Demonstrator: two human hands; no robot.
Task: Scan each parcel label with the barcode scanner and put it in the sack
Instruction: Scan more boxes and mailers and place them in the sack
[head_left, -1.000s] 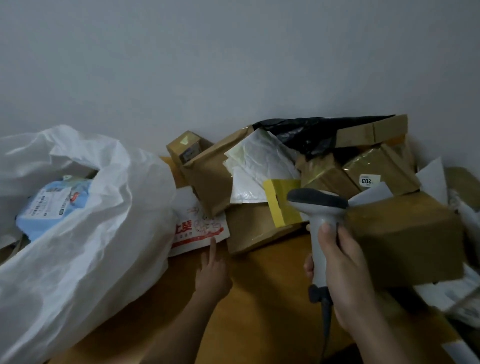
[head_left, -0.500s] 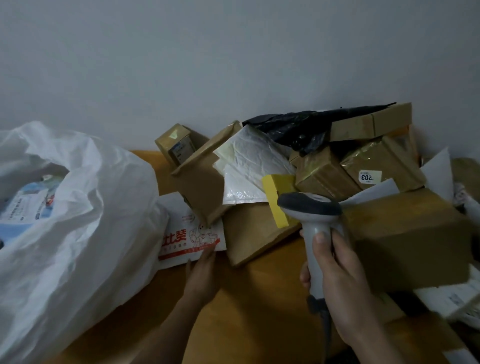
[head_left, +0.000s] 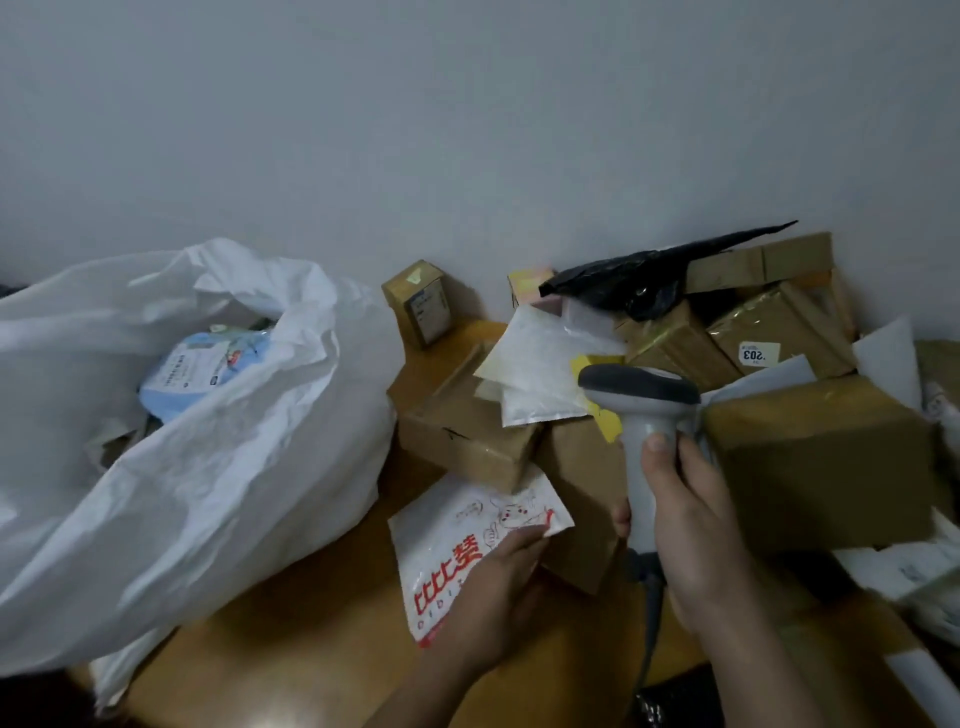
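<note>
My left hand grips a flat white mailer with red print and holds it lifted just in front of the parcel pile. My right hand is wrapped around the handle of a grey barcode scanner, whose dark head points left over the pile. The big white sack stands open at the left, with a blue-and-white parcel inside. Brown boxes, among them one right behind the mailer and a large one to the right of the scanner, are heaped against the wall.
The wooden table top shows between sack and pile. A small upright carton stands by the wall. A black plastic bag, white padded envelopes and a box with a "503" sticker top the heap. The scanner cable hangs toward me.
My left hand has taken hold of the white mailer and pulled it out from beside the sack toward me. A brown box in the pile has tipped flat. The scanner stayed about where it was.
</note>
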